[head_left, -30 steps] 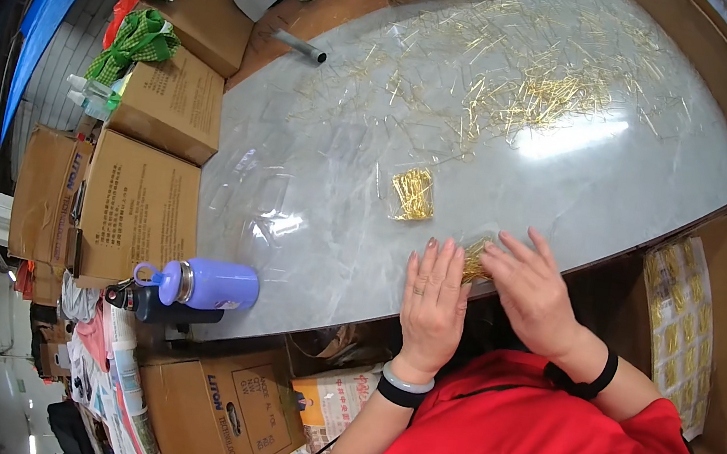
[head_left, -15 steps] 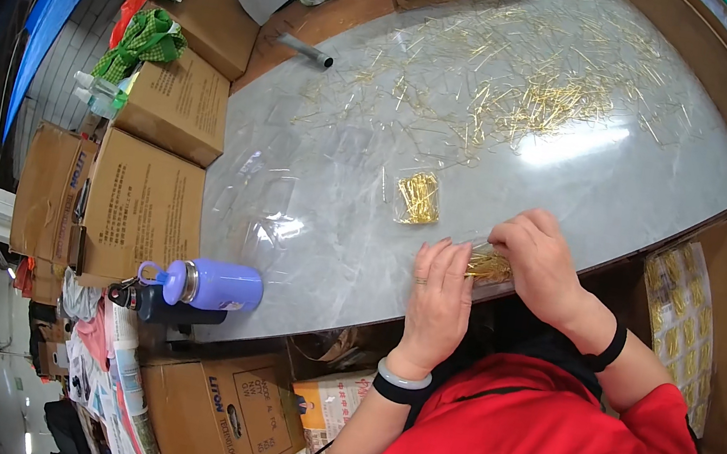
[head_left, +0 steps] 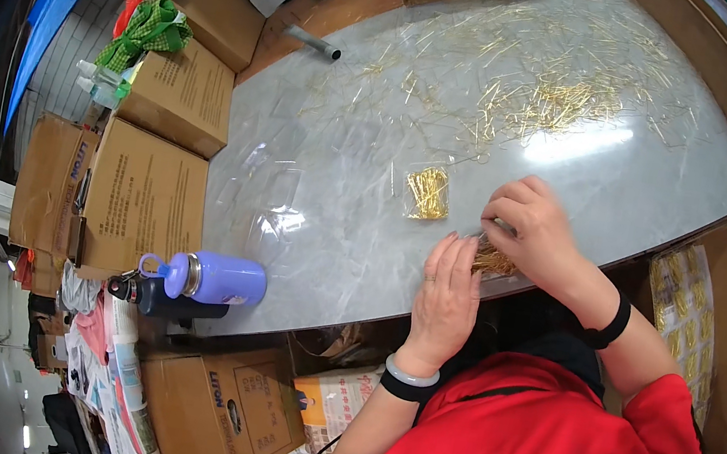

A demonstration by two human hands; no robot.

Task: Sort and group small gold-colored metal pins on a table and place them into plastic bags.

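Observation:
My left hand (head_left: 448,291) lies at the table's near edge, its fingers stretched out flat and close together, the thumb side against a bunch of gold-coloured wire pins (head_left: 494,260). Over that bunch, my right hand (head_left: 532,232) is closed in a pinch, slightly blurred. What its fingertips hold is too small to make out. Both hands partly hide the bunch. Just beyond them lies a small clear packet (head_left: 428,192) filled with gold pins. Farther off, a loose heap of gold pins (head_left: 555,105) spreads over the grey table (head_left: 350,253).
A purple bottle (head_left: 224,280) lies beside a black one at the table's left edge. Clear plastic bags (head_left: 275,223) lie on the left of the tabletop. Cardboard boxes (head_left: 152,195) line the left side. At right, an open carton holds filled packets (head_left: 684,313). A grey tube (head_left: 316,43) lies far left.
My right hand has lifted a little and shifted slightly away from the table's edge, its fingers now curled in more. My left hand stays beside the bunch. The view has shifted slightly.

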